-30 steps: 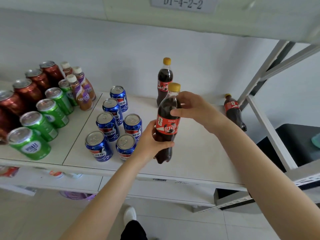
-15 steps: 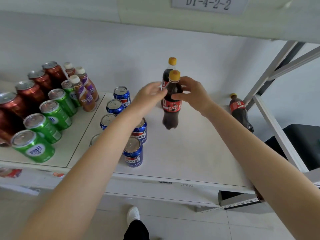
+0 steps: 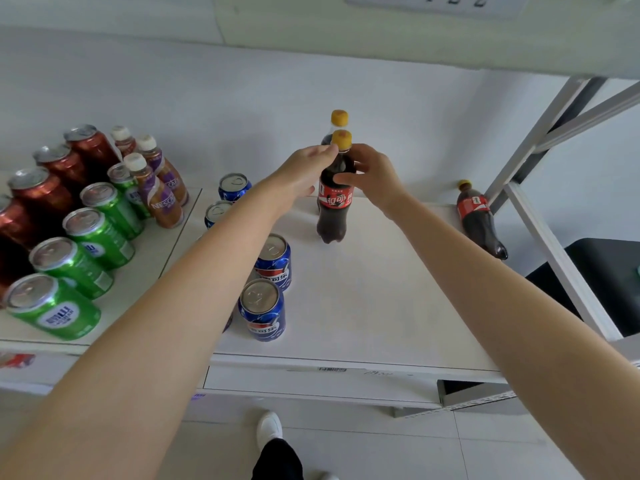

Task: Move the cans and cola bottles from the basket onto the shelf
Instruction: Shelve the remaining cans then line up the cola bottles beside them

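A cola bottle [image 3: 333,216] with a yellow cap and red label stands upright on the white shelf [image 3: 381,299], just in front of a second cola bottle [image 3: 338,118] at the back wall. My right hand [image 3: 372,176] grips its shoulder from the right. My left hand [image 3: 301,171] touches its neck from the left with the fingers extended. A third cola bottle [image 3: 479,220] leans at the shelf's far right. Several blue cans [image 3: 263,308] stand left of the bottle, partly hidden by my left arm. The basket is out of view.
Green cans [image 3: 100,233], red cans [image 3: 45,199] and small coffee bottles [image 3: 157,192] fill the left shelf section. A white diagonal frame strut [image 3: 554,244] borders the right end. An upper shelf board [image 3: 346,29] hangs overhead. A black object [image 3: 606,271] sits behind the strut.
Both hands have carried the cola bottle from the shelf's front to the back and stood it in front of the rear bottle. My left hand has slid from its body up to its neck.
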